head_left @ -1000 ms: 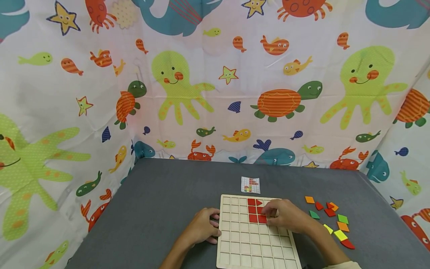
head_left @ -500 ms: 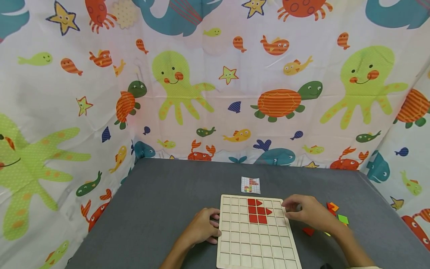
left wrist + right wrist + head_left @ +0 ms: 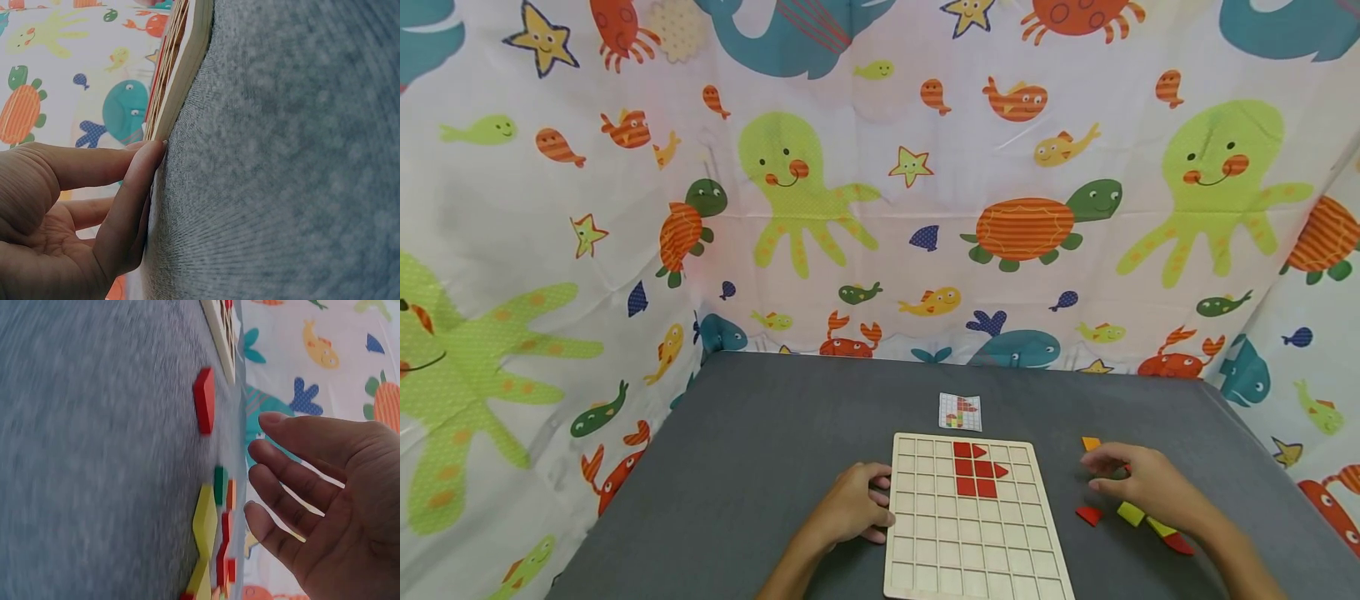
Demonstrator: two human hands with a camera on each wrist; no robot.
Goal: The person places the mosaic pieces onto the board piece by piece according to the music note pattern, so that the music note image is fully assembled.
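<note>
In the head view a pale wooden grid board [image 3: 970,542] lies on the table, several red square and triangle tiles [image 3: 973,469] set near its top. My left hand [image 3: 848,502] rests at the board's left side; in the left wrist view its extended fingers [image 3: 128,206] touch the board's edge [image 3: 181,81]. To the right of the board, my right hand [image 3: 1150,482] hovers over loose tiles, hiding some of them. The right wrist view shows that hand [image 3: 331,494] holding nothing, its fingers loosely bent. Nearby lie a red tile [image 3: 1089,516] and a yellow tile [image 3: 1131,513].
Behind the board sits a small printed card [image 3: 960,412] with a coloured grid pattern. An orange tile [image 3: 1090,443] lies beyond my right hand. A green tile [image 3: 220,484] shows in the right wrist view. A sea-animal curtain [image 3: 865,208] encloses the grey table [image 3: 790,425].
My right hand has left the board and moved right, over the loose tiles. A red triangle now shows on the board where its fingers were, and a red tile lies nearer the board. My left hand stays put.
</note>
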